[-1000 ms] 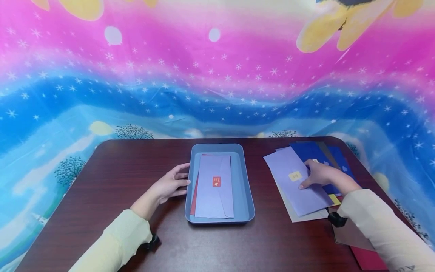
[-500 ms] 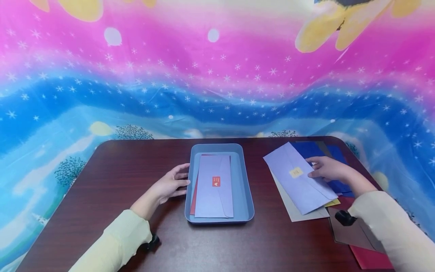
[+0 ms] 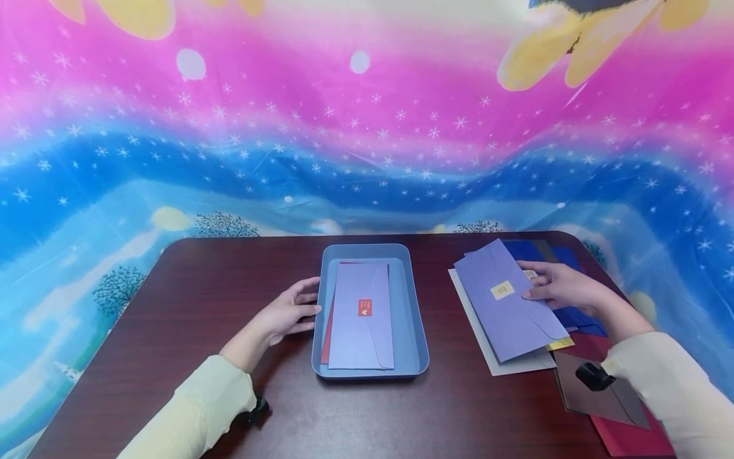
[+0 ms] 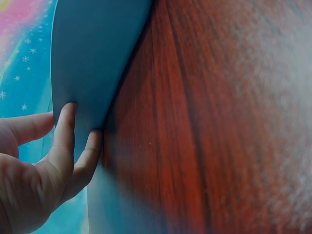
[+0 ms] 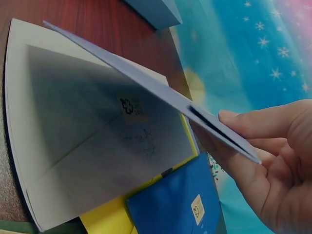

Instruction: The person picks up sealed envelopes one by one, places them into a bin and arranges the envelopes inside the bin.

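Note:
My right hand [image 3: 568, 290] pinches a lavender envelope [image 3: 499, 319] by its right edge, thumb on top and fingers beneath. In the right wrist view the envelope [image 5: 146, 85] is tilted up, raised over a white envelope [image 5: 87, 161] with a small sticker. A pale sticker [image 3: 502, 291] marks its flap. My left hand [image 3: 281, 315] touches the left wall of a blue-grey tray [image 3: 420, 319], its fingertips [image 4: 68, 109] against the outside. Inside the tray lies another lavender envelope [image 3: 361, 338] with a red sticker, over a red envelope [image 3: 327, 344].
Under and beside the raised envelope are blue envelopes [image 3: 568, 255], a yellow one [image 3: 562, 343], a brown one [image 3: 590, 389] and a red one [image 3: 631, 437]. They overlap on the dark wooden table [image 3: 229, 268]. A patterned cloth [image 3: 367, 127] hangs behind.
My right hand has shifted its grip to the lavender envelope's right edge and lifted it off the white one, moving slightly right. My left hand and the tray stay put.

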{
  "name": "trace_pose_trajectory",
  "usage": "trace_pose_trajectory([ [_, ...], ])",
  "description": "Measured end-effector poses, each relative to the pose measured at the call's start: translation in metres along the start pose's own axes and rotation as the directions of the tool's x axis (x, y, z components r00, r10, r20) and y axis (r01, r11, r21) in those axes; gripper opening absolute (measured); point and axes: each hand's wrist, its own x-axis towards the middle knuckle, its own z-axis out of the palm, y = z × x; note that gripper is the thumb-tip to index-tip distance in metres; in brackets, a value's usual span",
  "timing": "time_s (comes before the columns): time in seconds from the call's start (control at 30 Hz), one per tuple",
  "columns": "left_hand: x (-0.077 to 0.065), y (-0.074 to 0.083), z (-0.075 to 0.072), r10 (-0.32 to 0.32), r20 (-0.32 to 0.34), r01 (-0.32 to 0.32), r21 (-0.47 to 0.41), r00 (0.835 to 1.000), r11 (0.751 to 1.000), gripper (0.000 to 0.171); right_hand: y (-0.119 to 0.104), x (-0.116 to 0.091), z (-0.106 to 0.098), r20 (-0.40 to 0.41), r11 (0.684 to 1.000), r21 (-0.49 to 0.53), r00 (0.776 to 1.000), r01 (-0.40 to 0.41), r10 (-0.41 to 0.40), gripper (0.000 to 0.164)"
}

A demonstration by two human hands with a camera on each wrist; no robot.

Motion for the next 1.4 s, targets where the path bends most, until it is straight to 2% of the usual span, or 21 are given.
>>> trace_pose_trajectory([
  [0.53,0.0,0.0,0.0,0.001,0.004,-0.001,0.002,1.0,1.0,0.064,-0.013,-0.005,0.005,-0.115,0.999,0.007,0.993,0.041,-0.04,0.093],
  [0.87,0.0,0.0,0.0,-0.003,-0.004,0.003,0.005,1.0,1.0,0.064,-0.035,-0.008,0.019,-0.15,0.992,0.005,0.981,0.123,-0.121,0.093],
  [1.13,0.001,-0.001,-0.001,0.003,0.003,-0.003,0.005,1.0,1.0,0.064,-0.053,-0.004,0.037,-0.097,0.976,0.127,0.981,0.178,-0.167,0.102],
  [1.4,0.001,-0.002,-0.001,0.004,0.007,-0.004,0.001,1.0,1.0,0.064,-0.074,0.005,0.061,-0.03,0.947,0.237,0.976,0.216,-0.215,0.103],
])
